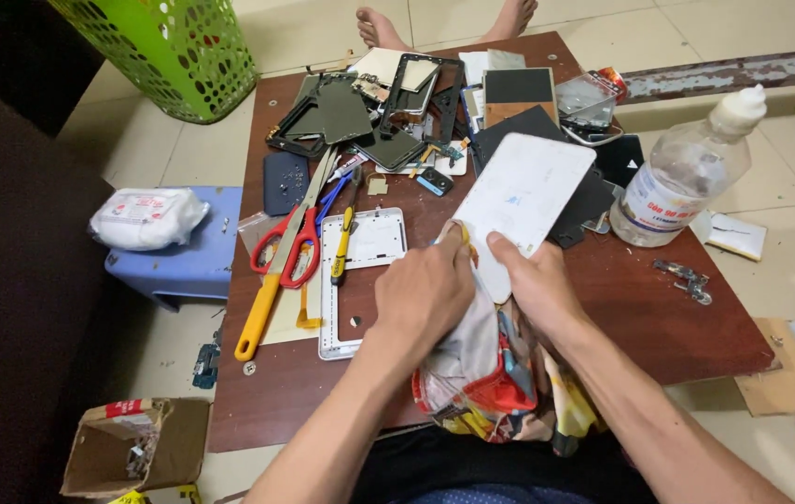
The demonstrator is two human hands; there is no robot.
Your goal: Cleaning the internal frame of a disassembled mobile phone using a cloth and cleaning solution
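Clutter covers a low brown table (696,327) on pale floor tiles (174,154).

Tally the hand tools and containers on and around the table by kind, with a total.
Scissors, red-handled: 1
Yellow-handled tools: 2, a long one and a short one
Clear plastic bottle: 1
Green basket: 1
Cardboard box: 1
Total: 6
The left hand and right hand hold a white panel and a cloth.
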